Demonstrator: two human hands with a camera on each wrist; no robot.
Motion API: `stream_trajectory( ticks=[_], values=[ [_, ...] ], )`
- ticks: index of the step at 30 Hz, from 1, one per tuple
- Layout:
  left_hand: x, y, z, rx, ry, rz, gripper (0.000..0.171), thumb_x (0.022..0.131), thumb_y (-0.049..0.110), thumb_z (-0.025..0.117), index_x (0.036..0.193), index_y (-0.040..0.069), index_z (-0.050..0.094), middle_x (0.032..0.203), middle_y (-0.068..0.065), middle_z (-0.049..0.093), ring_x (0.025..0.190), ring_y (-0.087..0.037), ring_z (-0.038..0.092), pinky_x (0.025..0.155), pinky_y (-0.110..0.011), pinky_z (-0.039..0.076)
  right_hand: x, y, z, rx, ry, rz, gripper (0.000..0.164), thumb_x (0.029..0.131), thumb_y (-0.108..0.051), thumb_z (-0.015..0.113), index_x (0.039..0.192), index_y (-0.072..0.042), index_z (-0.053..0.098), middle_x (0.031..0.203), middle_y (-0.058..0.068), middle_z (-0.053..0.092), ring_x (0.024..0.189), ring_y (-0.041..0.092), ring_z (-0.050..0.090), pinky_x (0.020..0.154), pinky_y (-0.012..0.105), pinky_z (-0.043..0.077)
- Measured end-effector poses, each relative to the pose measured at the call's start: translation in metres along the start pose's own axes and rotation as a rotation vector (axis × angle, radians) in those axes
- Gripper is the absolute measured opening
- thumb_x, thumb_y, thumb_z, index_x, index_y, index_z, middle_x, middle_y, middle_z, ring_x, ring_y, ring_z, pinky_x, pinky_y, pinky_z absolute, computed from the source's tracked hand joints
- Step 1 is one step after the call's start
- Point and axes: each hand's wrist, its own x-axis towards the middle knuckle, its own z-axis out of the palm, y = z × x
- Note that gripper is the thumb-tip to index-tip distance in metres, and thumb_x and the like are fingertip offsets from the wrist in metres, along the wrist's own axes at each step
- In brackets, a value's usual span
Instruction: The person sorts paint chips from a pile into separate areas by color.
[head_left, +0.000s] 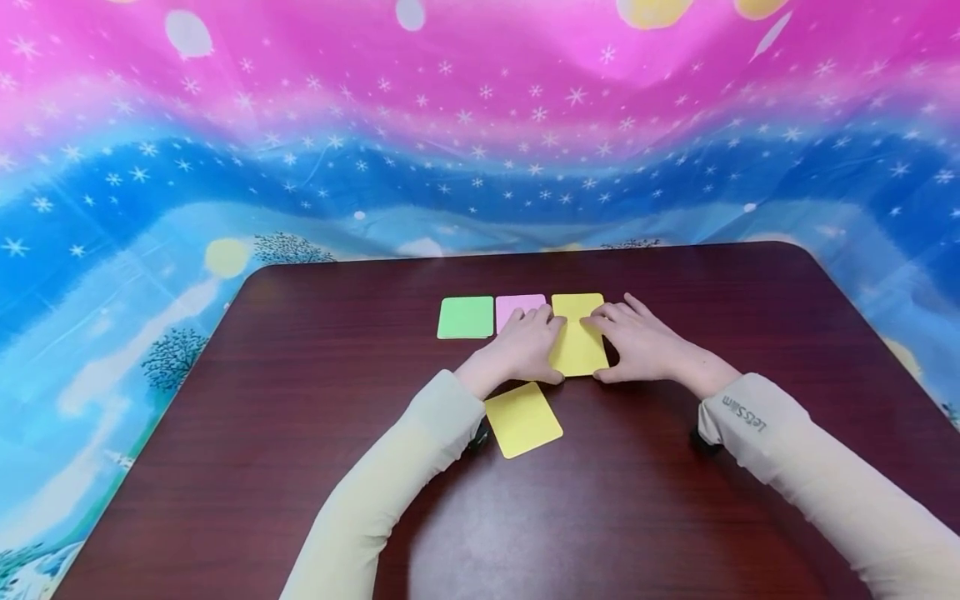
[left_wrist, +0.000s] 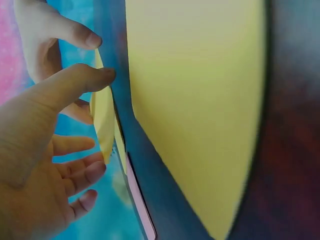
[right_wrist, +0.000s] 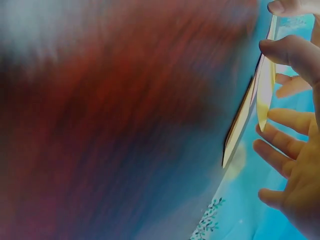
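Note:
Both hands hold a yellow paper square (head_left: 579, 354) by its two sides, tilted up off the table. My left hand (head_left: 522, 346) pinches its left edge between thumb and fingers. On the opposite edge, the thumb and fingers of my right hand (head_left: 643, 340) grip it. Behind it, partly covered, another yellow square (head_left: 577, 302) lies at the right end of a row. A pink square (head_left: 517, 303) is in the middle, partly hidden by the left hand, with a green square (head_left: 466, 317) at the left. A loose yellow square (head_left: 523, 420) lies turned beside the left wrist.
The squares lie on a dark red-brown wooden table (head_left: 300, 433) with rounded far corners. A pink and blue patterned cloth (head_left: 480, 150) hangs behind it and shows along both sides.

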Motion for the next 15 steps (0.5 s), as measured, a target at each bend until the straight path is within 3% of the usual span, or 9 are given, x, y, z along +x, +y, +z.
stream_trajectory(
  ticks=[6,15],
  values=[
    [0.014,-0.008,-0.001,-0.048,0.032,-0.008,0.074,0.069,0.056,0.066,0.126,0.012,0.047,0.113,-0.003,0.045,0.101,-0.016,0.043,0.087,-0.033,0.032,0.009,0.012,-0.001,-0.012,0.012,0.018,0.071,0.068,-0.041,0.072,0.124,-0.003,0.051,0.123,0.013,0.049,0.119,0.031,0.039,0.105,0.057,0.011],
    [0.032,-0.017,-0.003,-0.053,0.019,-0.022,0.070,0.071,0.055,0.066,0.126,0.015,0.049,0.115,-0.001,0.044,0.104,-0.017,0.041,0.087,-0.033,0.030,0.018,0.024,0.002,-0.011,0.036,0.049,0.064,0.071,-0.039,0.070,0.124,-0.007,0.054,0.128,0.012,0.048,0.121,0.031,0.038,0.105,0.058,0.011]
  ],
)
